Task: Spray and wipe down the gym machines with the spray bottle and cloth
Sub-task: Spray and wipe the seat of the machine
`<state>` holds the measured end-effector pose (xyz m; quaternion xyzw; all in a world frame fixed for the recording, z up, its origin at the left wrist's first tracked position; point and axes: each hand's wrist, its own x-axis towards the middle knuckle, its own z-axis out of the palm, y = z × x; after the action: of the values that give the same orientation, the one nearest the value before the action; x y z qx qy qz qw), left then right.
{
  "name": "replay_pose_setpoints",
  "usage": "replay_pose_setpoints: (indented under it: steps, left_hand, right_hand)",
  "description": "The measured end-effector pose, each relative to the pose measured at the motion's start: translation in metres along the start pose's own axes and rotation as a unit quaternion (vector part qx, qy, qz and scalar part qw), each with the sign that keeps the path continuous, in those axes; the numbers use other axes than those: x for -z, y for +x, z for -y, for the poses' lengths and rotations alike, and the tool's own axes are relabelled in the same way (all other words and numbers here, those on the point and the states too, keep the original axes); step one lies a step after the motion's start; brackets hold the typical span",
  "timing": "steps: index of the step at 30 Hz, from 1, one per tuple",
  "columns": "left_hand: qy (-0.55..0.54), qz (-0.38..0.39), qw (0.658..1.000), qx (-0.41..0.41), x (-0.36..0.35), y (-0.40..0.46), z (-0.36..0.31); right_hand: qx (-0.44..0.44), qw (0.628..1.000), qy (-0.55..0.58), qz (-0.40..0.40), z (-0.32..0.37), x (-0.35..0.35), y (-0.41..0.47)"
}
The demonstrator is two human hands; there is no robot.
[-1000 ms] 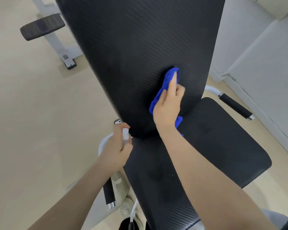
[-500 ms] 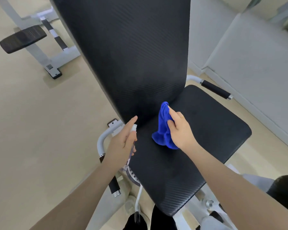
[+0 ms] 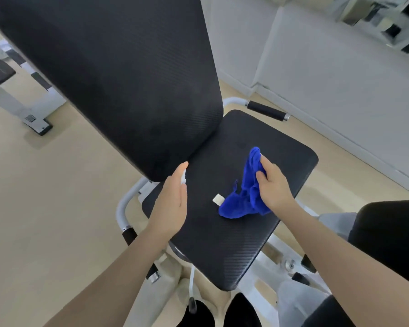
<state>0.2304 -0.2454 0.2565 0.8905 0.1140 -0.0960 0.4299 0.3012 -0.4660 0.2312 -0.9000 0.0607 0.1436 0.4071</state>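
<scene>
The blue cloth (image 3: 244, 192) has been brought down off the backrest pad (image 3: 118, 76) and is now bunched on the seat pad (image 3: 224, 244), gripped by the right hand (image 3: 273, 185), fingers curled round its upper fold; a white tag (image 3: 218, 199) is seen at its left edge. The left hand (image 3: 172, 201) is held just left of the cloth over the seat pad's left side, wrapped round the spray bottle (image 3: 183, 178), of which only a sliver of white nozzle is shown under the extended index finger; the body of the bottle is hidden by the palm. The head view has been dropped from the backrest to the seat. The backrest wipe is judged finished and the seat is judged next: a spray on the seat pad is probably being lined up, with the cloth kept ready beside it. The black handles (image 3: 267, 110) and white frame (image 3: 124, 204) are judged still undone
</scene>
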Motion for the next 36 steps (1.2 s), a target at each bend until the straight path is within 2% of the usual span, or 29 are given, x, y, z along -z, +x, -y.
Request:
replay_pose_setpoints:
  steps: [2, 3, 8, 14, 17, 21, 26, 32, 34, 36]
  left_hand:
    - [0.131, -0.021, 0.991, 0.002, -0.009, 0.007, -0.006]
    - [0.158, -0.025, 0.987, 0.011, -0.012, 0.009, -0.009]
    - [0.206, 0.031, 0.978, -0.011, -0.024, 0.016, -0.023]
    - [0.212, 0.008, 0.975, -0.064, -0.031, 0.024, -0.065]
    - [0.224, 0.036, 0.973, -0.044, -0.043, 0.034, -0.069]
    - [0.288, 0.11, 0.95, -0.047, -0.064, 0.035, -0.055]
    - [0.265, 0.057, 0.963, -0.015, -0.073, 0.048, -0.044]
    - [0.251, 0.07, 0.961, 0.09, -0.062, 0.031, -0.002]
    - [0.24, 0.08, 0.963, 0.092, -0.063, 0.018, 0.006]
    - [0.22, 0.095, 0.968, 0.078, -0.066, 0.01, 0.013]
  right_hand:
    - [0.004, 1.0, -0.006, -0.003, -0.001, 0.003, -0.001]
    - [0.006, 1.0, -0.01, -0.004, 0.0, 0.004, -0.002]
    - [-0.018, 0.999, -0.049, -0.016, 0.005, 0.021, -0.003]
    - [-0.035, 0.988, -0.137, -0.067, 0.008, 0.068, 0.0]
    - [-0.017, 0.981, -0.187, -0.04, 0.003, 0.08, 0.001]
    - [0.007, 0.969, -0.248, 0.014, -0.005, 0.072, 0.004]
    - [-0.013, 0.966, -0.258, 0.006, -0.017, 0.057, 0.014]
    - [-0.05, 0.962, -0.268, 0.008, -0.024, 0.052, 0.024]
    - [-0.034, 0.964, -0.264, 0.029, -0.024, 0.043, 0.023]
    - [0.025, 0.96, -0.269, 0.075, -0.021, 0.023, 0.016]
